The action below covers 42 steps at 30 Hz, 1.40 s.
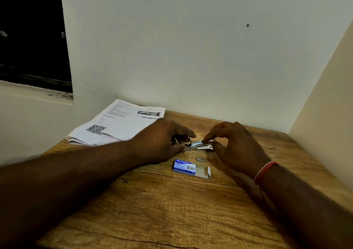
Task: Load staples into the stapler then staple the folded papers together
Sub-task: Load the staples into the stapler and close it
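Right fingertips point(207, 138) are being closed in a pinch on the front end of the stapler point(200, 146), which is being held on the table point(172, 210). The right hand point(236, 143) is arched above. The stapler's rear is being gripped by the left hand point(164, 139), fingers curled. A staple strip point(201, 159) is lying just nearer than the stapler, with the staple box point(184, 167) nearer still. Papers point(118, 124) are lying left of the stapler.

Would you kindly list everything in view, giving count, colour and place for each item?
small silver metal stapler: one, silver, mid-table, held at both ends
blue-and-white cardboard staple box: one, flap open, on the near side of the stapler
loose silver staple strip: one, on the table beside the box
white printed papers: one stack, table's far-left corner
brown wooden table: one, against the white wall
red thread wristband: one, right wrist
left grip: one hand, holds the stapler's rear
right grip: one hand, pinches the stapler's front
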Available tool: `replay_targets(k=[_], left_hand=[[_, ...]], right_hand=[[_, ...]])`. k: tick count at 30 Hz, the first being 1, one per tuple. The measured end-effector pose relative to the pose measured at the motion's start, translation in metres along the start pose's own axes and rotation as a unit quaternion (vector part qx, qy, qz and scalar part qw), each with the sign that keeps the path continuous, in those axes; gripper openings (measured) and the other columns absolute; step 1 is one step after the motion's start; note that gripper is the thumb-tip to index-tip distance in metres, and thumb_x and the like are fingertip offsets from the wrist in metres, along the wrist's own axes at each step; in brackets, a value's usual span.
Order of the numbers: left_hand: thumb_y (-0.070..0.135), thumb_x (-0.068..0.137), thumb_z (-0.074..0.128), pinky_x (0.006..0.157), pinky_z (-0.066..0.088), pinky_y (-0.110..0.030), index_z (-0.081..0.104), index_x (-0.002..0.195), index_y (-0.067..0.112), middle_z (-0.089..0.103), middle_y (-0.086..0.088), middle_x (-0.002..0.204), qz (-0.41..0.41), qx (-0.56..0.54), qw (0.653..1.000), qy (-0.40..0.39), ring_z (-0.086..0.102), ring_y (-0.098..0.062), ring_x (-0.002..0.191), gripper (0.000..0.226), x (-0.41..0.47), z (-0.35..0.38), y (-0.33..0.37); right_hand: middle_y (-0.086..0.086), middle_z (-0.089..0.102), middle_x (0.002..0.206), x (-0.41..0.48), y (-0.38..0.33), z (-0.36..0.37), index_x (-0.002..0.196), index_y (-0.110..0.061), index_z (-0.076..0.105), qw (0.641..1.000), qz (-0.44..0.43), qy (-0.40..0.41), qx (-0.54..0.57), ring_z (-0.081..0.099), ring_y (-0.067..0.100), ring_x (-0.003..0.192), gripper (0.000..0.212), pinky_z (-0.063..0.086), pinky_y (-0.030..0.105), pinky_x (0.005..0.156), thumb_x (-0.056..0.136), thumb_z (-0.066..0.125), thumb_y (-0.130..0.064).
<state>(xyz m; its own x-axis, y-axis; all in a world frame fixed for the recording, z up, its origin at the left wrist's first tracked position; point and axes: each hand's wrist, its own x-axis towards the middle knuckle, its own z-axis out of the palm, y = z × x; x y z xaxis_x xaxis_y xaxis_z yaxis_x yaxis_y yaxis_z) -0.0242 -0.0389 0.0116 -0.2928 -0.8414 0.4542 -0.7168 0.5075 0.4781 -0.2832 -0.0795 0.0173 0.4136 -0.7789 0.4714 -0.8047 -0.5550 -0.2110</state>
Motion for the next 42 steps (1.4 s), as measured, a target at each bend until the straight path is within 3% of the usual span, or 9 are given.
replay_targets(k=[5, 10, 17, 21, 26, 31, 34, 37, 42], left_hand=[[0.023, 0.095, 0.088, 0.081, 0.051, 0.001, 0.078, 0.137, 0.037, 0.083, 0.014, 0.123, -0.001, 0.004, 1.0, 0.001, 0.068, 0.019, 0.088, 0.046, 0.001, 0.002, -0.002], [0.023, 0.095, 0.087, 0.081, 0.051, 0.002, 0.078, 0.137, 0.038, 0.083, 0.014, 0.123, -0.004, 0.011, 1.0, -0.001, 0.067, 0.019, 0.09, 0.045, 0.001, 0.002, -0.002], [0.038, 0.099, 0.082, 0.092, 0.064, -0.028, 0.079, 0.136, 0.037, 0.08, 0.015, 0.121, -0.002, 0.001, 1.0, 0.008, 0.073, -0.001, 0.103, 0.036, 0.001, 0.005, -0.001], [0.041, 0.104, 0.075, 0.095, 0.058, -0.026, 0.074, 0.142, 0.036, 0.078, 0.015, 0.131, 0.001, 0.027, 1.0, -0.007, 0.067, -0.001, 0.11, 0.039, 0.004, 0.011, 0.002], [0.039, 0.111, 0.064, 0.11, 0.048, -0.028, 0.061, 0.157, 0.033, 0.068, 0.012, 0.154, 0.015, 0.054, 0.998, -0.038, 0.057, -0.008, 0.141, 0.046, 0.003, 0.014, 0.004], [0.042, 0.115, 0.052, 0.102, 0.048, -0.036, 0.051, 0.163, 0.038, 0.057, 0.021, 0.126, 0.051, 0.101, 0.988, -0.102, 0.05, -0.009, 0.122, 0.048, 0.006, 0.025, -0.006], [0.042, 0.116, 0.05, 0.104, 0.046, -0.038, 0.05, 0.163, 0.038, 0.057, 0.012, 0.132, 0.054, 0.107, 0.986, -0.114, 0.047, -0.013, 0.125, 0.047, 0.007, 0.026, -0.009], [0.044, 0.115, 0.047, 0.098, 0.045, -0.041, 0.051, 0.16, 0.038, 0.052, 0.016, 0.118, 0.07, 0.114, 0.983, -0.125, 0.046, -0.012, 0.115, 0.046, 0.008, 0.028, -0.011], [0.05, 0.115, 0.045, 0.116, 0.041, -0.048, 0.04, 0.168, 0.038, 0.053, 0.01, 0.155, 0.058, 0.127, 0.98, -0.145, 0.041, -0.015, 0.134, 0.055, 0.006, 0.024, -0.009]], right_hand=[[-0.021, 0.075, 0.109, 0.0, 0.004, -0.001, 0.103, -0.041, 0.084, 0.999, 0.016, -0.008, 0.047, 0.064, 0.005, 0.099, 0.019, 0.059, 0.038, 0.088, 0.094, 0.082, -0.024], [-0.017, 0.08, 0.085, 0.003, 0.009, -0.002, 0.094, -0.039, 0.086, 0.99, 0.074, -0.009, 0.117, 0.07, -0.001, 0.083, 0.017, 0.052, 0.022, 0.072, 0.092, 0.087, -0.022], [-0.018, 0.083, 0.085, 0.003, 0.008, -0.003, 0.09, -0.038, 0.088, 0.985, 0.086, -0.01, 0.147, 0.076, -0.004, 0.085, 0.022, 0.065, 0.029, 0.086, 0.09, 0.089, -0.015], [-0.017, 0.083, 0.084, 0.002, 0.006, -0.003, 0.09, -0.036, 0.088, 0.986, 0.081, 0.001, 0.149, 0.076, -0.003, 0.083, 0.021, 0.067, 0.028, 0.085, 0.092, 0.088, -0.015], [-0.018, 0.082, 0.084, 0.002, 0.004, -0.003, 0.091, -0.033, 0.089, 0.988, 0.069, 0.016, 0.139, 0.075, -0.005, 0.085, 0.017, 0.066, 0.028, 0.086, 0.092, 0.088, -0.016], [-0.017, 0.083, 0.081, 0.001, 0.001, -0.002, 0.09, -0.032, 0.089, 0.987, 0.061, 0.026, 0.144, 0.076, -0.004, 0.082, 0.016, 0.065, 0.025, 0.083, 0.091, 0.088, -0.016], [-0.017, 0.082, 0.082, 0.001, 0.0, -0.001, 0.091, -0.033, 0.089, 0.988, 0.051, 0.024, 0.142, 0.076, -0.005, 0.083, 0.017, 0.063, 0.021, 0.082, 0.09, 0.089, -0.016], [-0.017, 0.082, 0.083, 0.001, -0.001, 0.0, 0.093, -0.033, 0.088, 0.988, 0.052, 0.021, 0.142, 0.075, -0.007, 0.083, 0.017, 0.06, 0.014, 0.079, 0.091, 0.089, -0.016], [-0.017, 0.082, 0.082, 0.001, -0.001, 0.0, 0.092, -0.033, 0.088, 0.988, 0.055, 0.023, 0.141, 0.075, -0.007, 0.082, 0.016, 0.058, 0.011, 0.076, 0.091, 0.088, -0.017]])
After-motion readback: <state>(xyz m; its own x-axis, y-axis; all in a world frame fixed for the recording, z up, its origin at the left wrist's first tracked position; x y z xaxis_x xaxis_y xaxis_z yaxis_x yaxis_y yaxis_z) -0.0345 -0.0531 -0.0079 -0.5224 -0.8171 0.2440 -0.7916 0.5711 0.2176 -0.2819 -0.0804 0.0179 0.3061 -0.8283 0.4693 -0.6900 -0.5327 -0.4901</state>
